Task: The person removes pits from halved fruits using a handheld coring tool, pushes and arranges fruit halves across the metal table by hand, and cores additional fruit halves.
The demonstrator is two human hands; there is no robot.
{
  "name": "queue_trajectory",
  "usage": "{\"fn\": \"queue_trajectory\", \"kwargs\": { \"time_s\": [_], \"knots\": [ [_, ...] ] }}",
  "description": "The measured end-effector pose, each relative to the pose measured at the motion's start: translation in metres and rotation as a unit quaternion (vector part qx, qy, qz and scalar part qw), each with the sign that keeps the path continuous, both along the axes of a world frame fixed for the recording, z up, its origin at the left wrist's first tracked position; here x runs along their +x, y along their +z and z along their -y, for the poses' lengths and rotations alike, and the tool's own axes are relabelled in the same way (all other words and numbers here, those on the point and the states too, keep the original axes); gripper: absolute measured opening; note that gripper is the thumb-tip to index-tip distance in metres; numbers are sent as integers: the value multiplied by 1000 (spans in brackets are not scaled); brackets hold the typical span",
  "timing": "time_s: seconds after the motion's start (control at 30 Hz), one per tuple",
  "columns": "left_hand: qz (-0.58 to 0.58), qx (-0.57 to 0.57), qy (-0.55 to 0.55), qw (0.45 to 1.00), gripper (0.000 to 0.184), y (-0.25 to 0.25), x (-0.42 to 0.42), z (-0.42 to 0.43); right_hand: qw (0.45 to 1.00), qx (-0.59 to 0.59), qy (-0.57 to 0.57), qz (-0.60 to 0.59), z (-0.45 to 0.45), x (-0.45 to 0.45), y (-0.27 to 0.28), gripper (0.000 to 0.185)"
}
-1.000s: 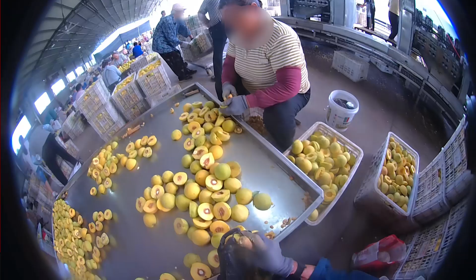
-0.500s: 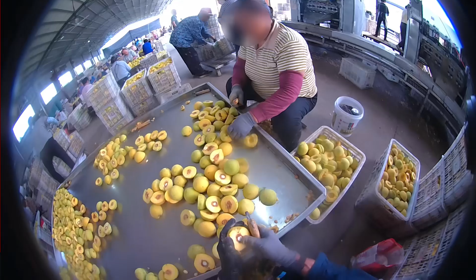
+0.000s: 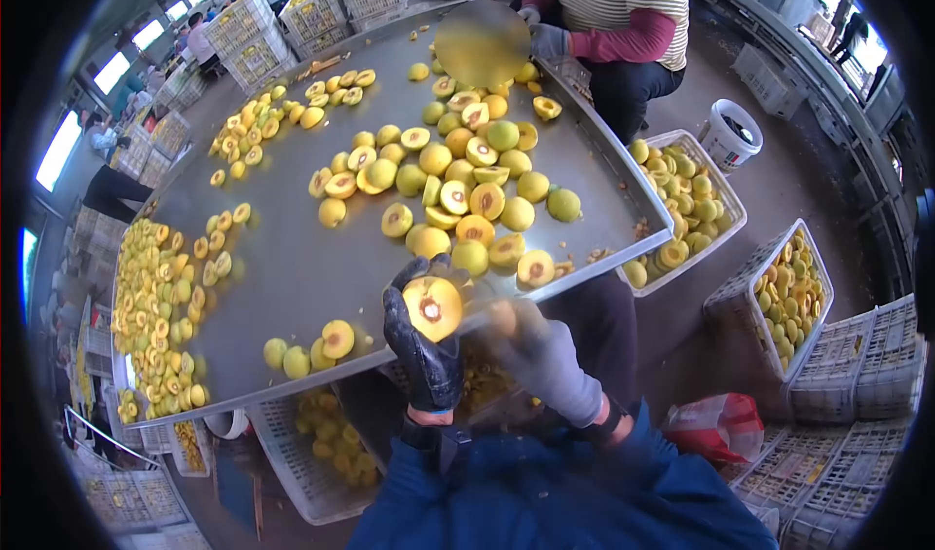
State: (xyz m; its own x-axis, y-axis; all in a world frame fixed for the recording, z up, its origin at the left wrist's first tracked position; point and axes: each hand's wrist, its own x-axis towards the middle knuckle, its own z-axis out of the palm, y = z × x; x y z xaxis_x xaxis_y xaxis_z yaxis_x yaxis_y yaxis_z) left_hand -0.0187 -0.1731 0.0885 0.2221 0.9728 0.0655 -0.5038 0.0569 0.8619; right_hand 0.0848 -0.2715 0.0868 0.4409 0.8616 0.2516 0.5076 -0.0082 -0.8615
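the black-gloved left hand (image 3: 417,343) curls its fingers around a yellow peach half (image 3: 432,308) at the metal table's (image 3: 282,287) near edge, cut face toward the wearer; nearly round, its long axis cannot be told. from it, at four o'clock, the grey-gloved right hand (image 3: 552,367) is blurred, its grip unclear. peaches, many halved, fill a white crate (image 3: 703,255) at two o'clock and a farther crate (image 3: 745,316) at three; a lower crate (image 3: 278,443) at seven holds more.

The table (image 3: 282,292) is smooth, shiny metal, the bucket (image 3: 725,145) plastic, and the black glove (image 3: 430,367) glossy.
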Motion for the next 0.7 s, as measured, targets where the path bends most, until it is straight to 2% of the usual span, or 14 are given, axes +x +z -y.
{"fn": "queue_trajectory", "kwargs": {
  "time_s": [0.1, 0.17, 0.23, 0.27, 0.43, 0.5, 0.57, 0.63, 0.67, 0.7],
  "knots": [
    [-107, 103, 31, 988, 51, 6, -13, 9, 998, 24, 17, 48, 5, -19, 16, 27],
    [-109, 113, 31, 987, 48, 8, -18, 14, 993, 71, 31, 87, 8, -27, 25, 21],
    [-43, 58, 12, 997, 47, 14, -22, 20, 986, 98, 35, 128, 9, -35, 27, 16],
    [-62, 70, 16, 995, 49, 18, -24, 24, 982, 110, 37, 148, 10, -38, 28, 14],
    [-123, 101, 49, 986, 48, 26, -32, 35, 988, 80, 43, 129, 12, -46, 20, 11],
    [-235, 198, 85, 948, 49, 39, -35, 40, 987, 37, 57, 143, 13, -48, 18, 9],
    [-234, 189, 88, 950, 48, 46, -39, 44, 979, -41, 77, 184, 17, -50, 17, 18],
    [-121, 76, 54, 988, 46, 47, -42, 45, 982, 13, 66, 174, 13, -54, 13, 11],
    [-107, 65, 52, 991, 46, 47, -43, 46, 983, 39, 60, 169, 11, -56, 11, 18],
    [-94, 53, 50, 993, 46, 45, -44, 46, 985, 29, 70, 152, 11, -56, 11, 16]
  ]
}}
